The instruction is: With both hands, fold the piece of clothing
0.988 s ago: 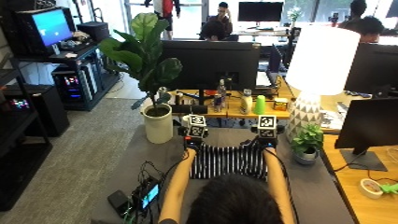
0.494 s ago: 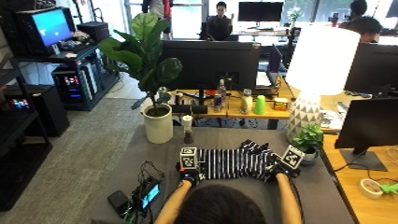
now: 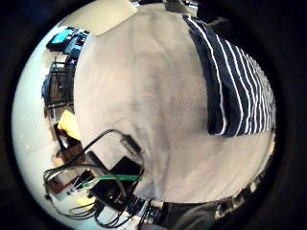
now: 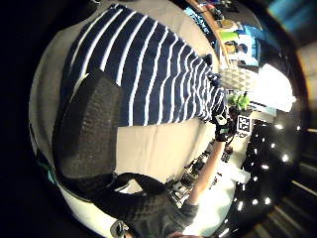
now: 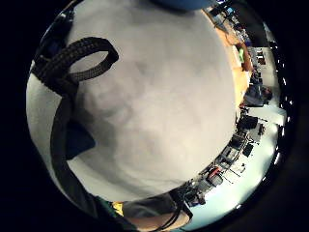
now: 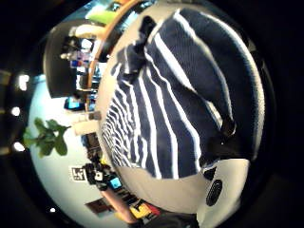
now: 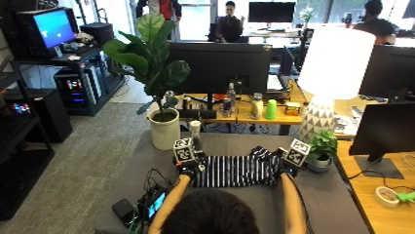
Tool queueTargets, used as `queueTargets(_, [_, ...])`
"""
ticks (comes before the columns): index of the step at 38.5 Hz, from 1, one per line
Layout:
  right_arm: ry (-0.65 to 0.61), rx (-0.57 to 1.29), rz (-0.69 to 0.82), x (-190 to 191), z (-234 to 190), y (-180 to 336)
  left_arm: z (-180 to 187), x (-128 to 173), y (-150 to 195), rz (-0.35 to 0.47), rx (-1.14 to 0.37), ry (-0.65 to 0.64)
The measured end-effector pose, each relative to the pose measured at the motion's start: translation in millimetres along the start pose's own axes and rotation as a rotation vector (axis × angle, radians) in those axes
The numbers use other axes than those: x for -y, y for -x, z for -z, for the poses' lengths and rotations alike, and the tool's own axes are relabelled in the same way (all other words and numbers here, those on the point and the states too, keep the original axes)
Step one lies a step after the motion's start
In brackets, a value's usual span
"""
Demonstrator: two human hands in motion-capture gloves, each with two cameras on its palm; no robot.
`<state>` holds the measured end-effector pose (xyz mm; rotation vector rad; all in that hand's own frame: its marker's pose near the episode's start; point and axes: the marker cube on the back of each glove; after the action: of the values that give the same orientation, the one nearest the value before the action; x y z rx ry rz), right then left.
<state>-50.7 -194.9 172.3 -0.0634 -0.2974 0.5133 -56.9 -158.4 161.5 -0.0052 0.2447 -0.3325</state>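
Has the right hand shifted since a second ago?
Yes. The right hand has moved outward to its own side, toward the small potted plant, and nearer the person, along the striped garment.

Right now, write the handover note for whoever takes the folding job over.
Left hand: at the left end of the striped garment; its grip cannot be made out.
Right hand: at the right end; grip not visible either.
Garment: lies spread across the grey table as a wide flat band between both hands, a sleeve bunched at its far right corner.
Done: laid out flat, seemingly folded at least once.
Left: probably further folds into a compact stack.
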Motion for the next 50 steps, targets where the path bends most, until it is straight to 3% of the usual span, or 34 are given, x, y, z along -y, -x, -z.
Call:
queueTargets(8, [-0.132,-0.021,0.082,-9.9,83.8,82.6,52.1,-2.9,17.1,-0.054,-0.122,-0.197])
queueTargets(12, [-0.098,-0.012,0.15,-36.7,91.1,148.3,72.2,-14.1,24.4,-0.037,-0.191,-0.242])
queueTargets(16, [-0.004,-0.007,0.298,-79.4,52.3,226.0,90.5,-18.3,32.1,-0.004,-0.323,-0.345])
queueTargets(19, [0.055,-0.008,0.44,-111.0,8.6,286.8,90.3,-8.2,41.0,-0.005,-0.455,-0.336])
queueTargets(24, [0.179,-0.039,0.589,-150.3,-65.3,341.9,96.7,-5.4,61.8,0.041,-0.446,-0.379])
queueTargets(29, [0.271,0.018,0.701,-169.3,-108.5,359.5,101.7,-9.9,76.0,0.067,-0.439,-0.357])
queueTargets(33, [0.262,0.133,0.766,-171.6,-109.5,364.0,98.8,-1.8,87.3,0.091,-0.433,-0.36])
queueTargets(37, [0.259,0.253,0.806,-165.5,-77.6,355.5,100.3,-6.8,88.3,0.111,-0.421,-0.354])
queueTargets(43, [0.083,0.27,0.765,-139.1,7.1,312.1,104.5,-6.6,84.0,0.114,-0.383,-0.351])
queueTargets(50, [-0.014,0.229,0.668,-108.4,43.9,262.5,111.0,-6.6,78.3,0.102,-0.357,-0.343])
